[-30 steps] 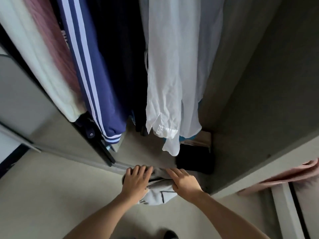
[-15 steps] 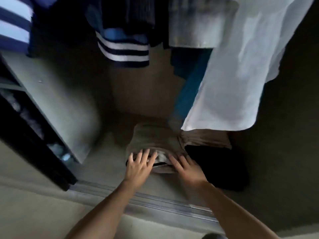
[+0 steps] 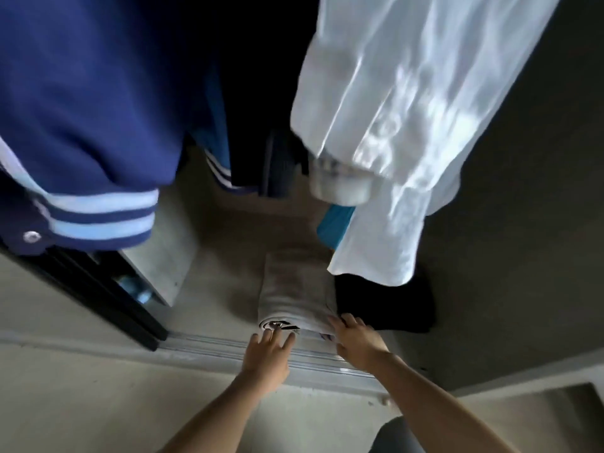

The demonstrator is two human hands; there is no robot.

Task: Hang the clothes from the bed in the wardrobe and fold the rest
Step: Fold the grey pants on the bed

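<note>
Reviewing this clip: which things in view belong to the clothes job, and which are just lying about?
Job: folded grey clothes, left hand, right hand, both at its near edge.
Lying about: black pile beside it, hanging white shirt, navy jacket, door track.

The wardrobe (image 3: 539, 142) stands open and is dim inside. Its right side is a dark grey-brown panel that runs from near to far. Its bottom board (image 3: 222, 250) is pale beige and matt. A ribbed metal sliding-door track (image 3: 212, 346) lies across the threshold from left to right. At the left a black door edge (image 3: 108, 299) meets the track, with a grey inner panel (image 3: 163, 266) just beyond it. The near floor (image 3: 81, 403) is pale and more brightly lit.
</note>
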